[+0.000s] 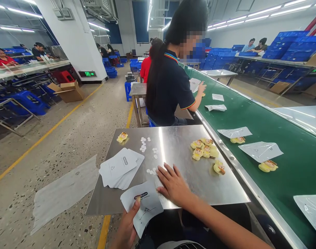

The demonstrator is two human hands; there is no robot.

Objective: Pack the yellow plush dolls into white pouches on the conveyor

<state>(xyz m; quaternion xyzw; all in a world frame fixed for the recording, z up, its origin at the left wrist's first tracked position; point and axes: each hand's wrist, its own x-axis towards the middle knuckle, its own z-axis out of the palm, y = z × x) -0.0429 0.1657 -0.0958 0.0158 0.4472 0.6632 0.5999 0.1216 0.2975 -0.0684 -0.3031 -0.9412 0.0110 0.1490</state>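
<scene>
My left hand (128, 223) grips a white printed pouch (149, 204), the thumb lying across its printed face. The pouch hangs over the near edge of the metal table (173, 138). My right hand (174, 183) rests palm down on the tabletop, fingers spread. Its fingertips are beside a few small white discs (151, 171); more white discs (143, 145) lie farther back. To the left is a fanned stack of the same pouches (118, 166). Several yellow doll-like figures (204, 148) cluster at the right, and a single yellow figure (122, 137) sits at the far left corner.
Along the right runs a green conveyor belt (240, 114) with a metal rail, carrying pouches (261, 151) and yellow figures (268, 166). A co-worker in a dark shirt (170, 83) sits just ahead beside the belt. A translucent sheet (64, 193) lies on the floor at left.
</scene>
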